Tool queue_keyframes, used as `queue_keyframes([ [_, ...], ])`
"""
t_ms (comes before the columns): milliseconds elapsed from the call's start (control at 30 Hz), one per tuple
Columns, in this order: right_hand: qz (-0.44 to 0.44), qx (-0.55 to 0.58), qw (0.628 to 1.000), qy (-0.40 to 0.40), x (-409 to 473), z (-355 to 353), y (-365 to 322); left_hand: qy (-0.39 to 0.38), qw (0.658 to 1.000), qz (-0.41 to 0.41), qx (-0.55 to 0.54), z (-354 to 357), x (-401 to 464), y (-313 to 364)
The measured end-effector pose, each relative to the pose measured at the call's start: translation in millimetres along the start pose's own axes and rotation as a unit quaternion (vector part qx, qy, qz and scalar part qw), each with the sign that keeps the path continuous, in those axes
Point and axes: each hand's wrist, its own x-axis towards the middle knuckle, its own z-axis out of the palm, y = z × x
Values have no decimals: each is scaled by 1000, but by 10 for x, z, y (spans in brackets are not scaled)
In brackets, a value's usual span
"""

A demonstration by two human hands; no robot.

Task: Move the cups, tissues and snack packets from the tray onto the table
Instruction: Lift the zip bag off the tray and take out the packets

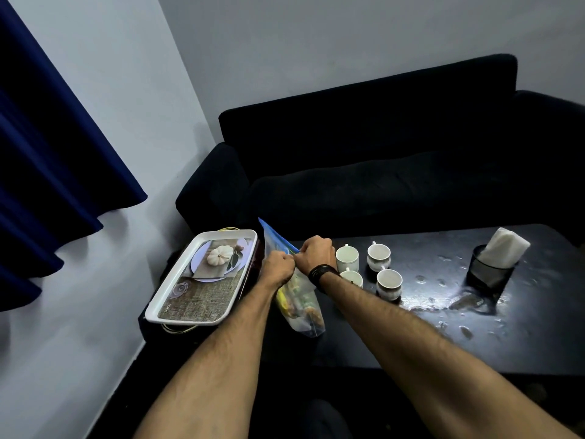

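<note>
Here, both fists pinching the blue-zippered top of a clear plastic bag of snack packets (299, 307), left hand (278, 267) and right hand (316, 253) touching, each grip closed on the zip strip. Bag upright on the glossy black worktop (427, 331), just beside the white rectangular printed tray (202, 277). Four white ceramic cups (368, 269) clustered near the right wrist; white tissues in a black mesh holder (492, 264) well apart.
</note>
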Motion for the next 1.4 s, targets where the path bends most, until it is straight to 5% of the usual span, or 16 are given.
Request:
queue_keyframes([
  [233, 16, 14, 998, -58, 39, -24, 33, 25, 1000, -9, -16, 1, -37, -20],
  [400, -10, 19, 990, -139, 106, -133, 45, -68, 990, -86, -89, -33, -64, -37],
  [767, -33, -102, 994, -16, 91, -198, 167, -2, 998, -27, 57, -27, -235, -31],
  [1033, -25, -100, 974, -203, 79, -200, 84, -15, 996, -13, 83, -119, -183, -149],
  [1200, -2, -107, 992, -68, 140, -342, 203, -25, 985, -43, 164, -306, -213, -138],
  [1400, -75, -77, 986, -125, 154, -242, 175, -88, 986, -10, 142, -306, -184, -166],
])
